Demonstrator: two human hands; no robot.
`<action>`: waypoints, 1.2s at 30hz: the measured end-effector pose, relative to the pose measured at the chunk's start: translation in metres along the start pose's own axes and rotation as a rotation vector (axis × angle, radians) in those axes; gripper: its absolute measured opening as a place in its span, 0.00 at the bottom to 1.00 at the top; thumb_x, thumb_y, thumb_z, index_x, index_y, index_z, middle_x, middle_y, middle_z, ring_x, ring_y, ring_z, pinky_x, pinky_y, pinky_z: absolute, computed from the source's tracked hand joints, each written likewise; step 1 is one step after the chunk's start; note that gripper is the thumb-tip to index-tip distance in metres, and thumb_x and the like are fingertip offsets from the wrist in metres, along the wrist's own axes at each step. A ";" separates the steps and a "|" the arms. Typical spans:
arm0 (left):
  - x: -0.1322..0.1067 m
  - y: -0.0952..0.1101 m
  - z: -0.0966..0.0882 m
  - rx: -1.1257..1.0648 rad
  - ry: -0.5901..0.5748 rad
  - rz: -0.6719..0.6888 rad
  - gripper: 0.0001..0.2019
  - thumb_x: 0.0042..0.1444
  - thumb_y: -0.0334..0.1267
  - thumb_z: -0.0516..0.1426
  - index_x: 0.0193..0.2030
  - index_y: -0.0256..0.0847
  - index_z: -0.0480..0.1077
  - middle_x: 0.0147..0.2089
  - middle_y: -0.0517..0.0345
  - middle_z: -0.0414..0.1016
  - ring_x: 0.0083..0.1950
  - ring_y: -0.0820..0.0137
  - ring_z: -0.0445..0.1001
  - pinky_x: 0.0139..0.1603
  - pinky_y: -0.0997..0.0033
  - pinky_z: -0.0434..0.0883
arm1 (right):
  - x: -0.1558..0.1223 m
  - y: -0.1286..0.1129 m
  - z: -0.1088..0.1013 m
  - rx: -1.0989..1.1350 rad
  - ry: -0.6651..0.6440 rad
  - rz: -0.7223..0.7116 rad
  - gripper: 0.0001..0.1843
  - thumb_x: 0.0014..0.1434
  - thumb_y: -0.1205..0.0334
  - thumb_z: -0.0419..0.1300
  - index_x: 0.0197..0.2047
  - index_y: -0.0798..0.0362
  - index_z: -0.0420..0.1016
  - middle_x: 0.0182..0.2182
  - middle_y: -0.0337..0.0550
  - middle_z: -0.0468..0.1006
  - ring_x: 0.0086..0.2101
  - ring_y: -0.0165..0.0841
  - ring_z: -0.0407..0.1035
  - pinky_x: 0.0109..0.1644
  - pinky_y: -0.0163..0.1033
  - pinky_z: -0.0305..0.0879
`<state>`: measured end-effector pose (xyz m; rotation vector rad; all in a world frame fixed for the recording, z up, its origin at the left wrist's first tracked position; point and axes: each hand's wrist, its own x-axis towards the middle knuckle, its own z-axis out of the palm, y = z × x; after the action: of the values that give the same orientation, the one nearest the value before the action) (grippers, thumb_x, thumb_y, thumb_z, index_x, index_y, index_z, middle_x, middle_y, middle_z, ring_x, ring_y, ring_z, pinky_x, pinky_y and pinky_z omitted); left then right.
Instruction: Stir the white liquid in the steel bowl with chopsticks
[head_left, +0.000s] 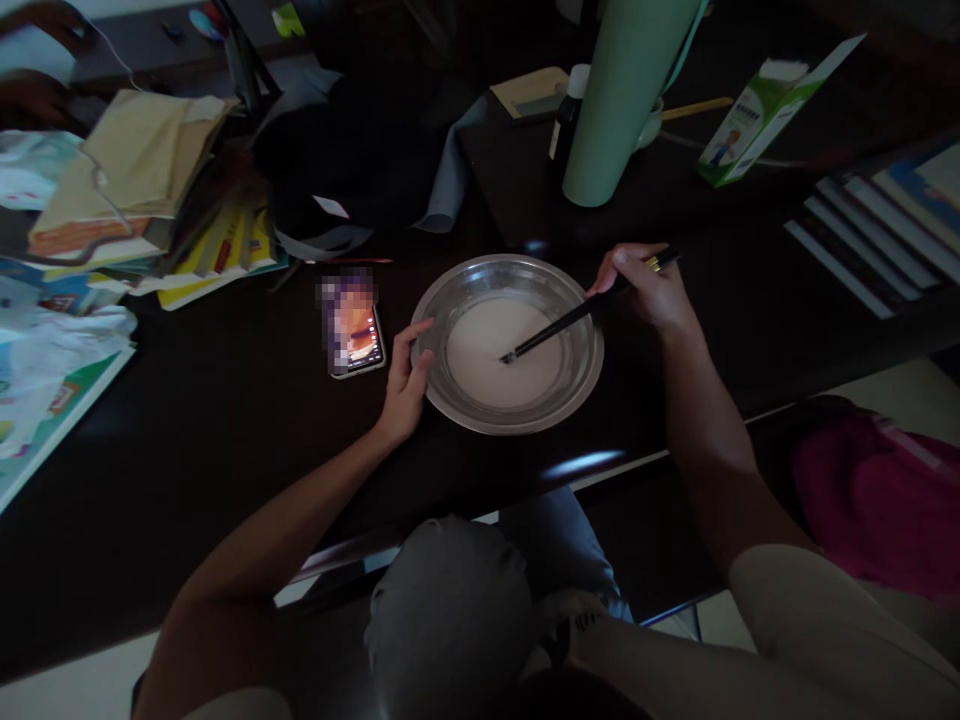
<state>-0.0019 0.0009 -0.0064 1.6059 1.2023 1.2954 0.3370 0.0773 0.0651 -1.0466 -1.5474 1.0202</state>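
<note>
A shiny metal bowl [581,385] holding a pale, milky liquid sits on the dark table in front of me. My right hand [649,290] is closed around dark chopsticks [562,322] whose tips dip into the liquid near the bowl's middle. My left hand [405,380] rests against the bowl's left rim, thumb and fingers curled on its edge. A phone [354,328] with a lit screen lies just left of the bowl, close to my left hand.
A tall green bottle [622,100] and a small dark bottle [566,115] stand behind the bowl. A green-white carton [757,115] and stacked books [877,225] lie at right. Papers, books [135,170] and a dark bag [360,160] crowd the left. Another person's hands [37,60] show far left.
</note>
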 end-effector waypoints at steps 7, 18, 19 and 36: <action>0.000 -0.001 -0.001 -0.020 -0.009 -0.015 0.21 0.66 0.54 0.54 0.62 0.52 0.66 0.63 0.53 0.67 0.66 0.59 0.65 0.71 0.50 0.59 | 0.001 0.001 0.001 -0.058 -0.086 -0.004 0.25 0.55 0.33 0.62 0.24 0.47 0.79 0.23 0.39 0.78 0.28 0.34 0.74 0.34 0.42 0.71; 0.000 0.001 -0.001 -0.012 -0.001 -0.013 0.21 0.66 0.55 0.54 0.62 0.52 0.67 0.62 0.53 0.68 0.65 0.59 0.66 0.71 0.50 0.59 | 0.001 0.002 0.001 -0.055 -0.057 -0.004 0.25 0.54 0.33 0.63 0.24 0.47 0.79 0.23 0.40 0.78 0.28 0.34 0.75 0.36 0.44 0.73; 0.000 0.001 -0.001 -0.012 -0.001 -0.012 0.21 0.66 0.55 0.54 0.62 0.52 0.67 0.62 0.53 0.68 0.65 0.59 0.66 0.71 0.50 0.60 | 0.001 0.002 0.001 -0.050 -0.020 -0.012 0.25 0.54 0.33 0.63 0.24 0.47 0.79 0.22 0.40 0.78 0.28 0.34 0.75 0.36 0.44 0.72; 0.000 0.000 0.000 -0.013 0.007 -0.025 0.22 0.65 0.55 0.54 0.62 0.50 0.67 0.63 0.53 0.69 0.66 0.59 0.67 0.70 0.51 0.61 | -0.001 0.001 0.000 -0.011 -0.059 -0.017 0.26 0.57 0.35 0.61 0.23 0.48 0.78 0.21 0.41 0.77 0.27 0.36 0.76 0.34 0.45 0.73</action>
<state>-0.0019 0.0004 -0.0063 1.5734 1.2125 1.2918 0.3371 0.0769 0.0639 -1.0171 -1.6090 1.0399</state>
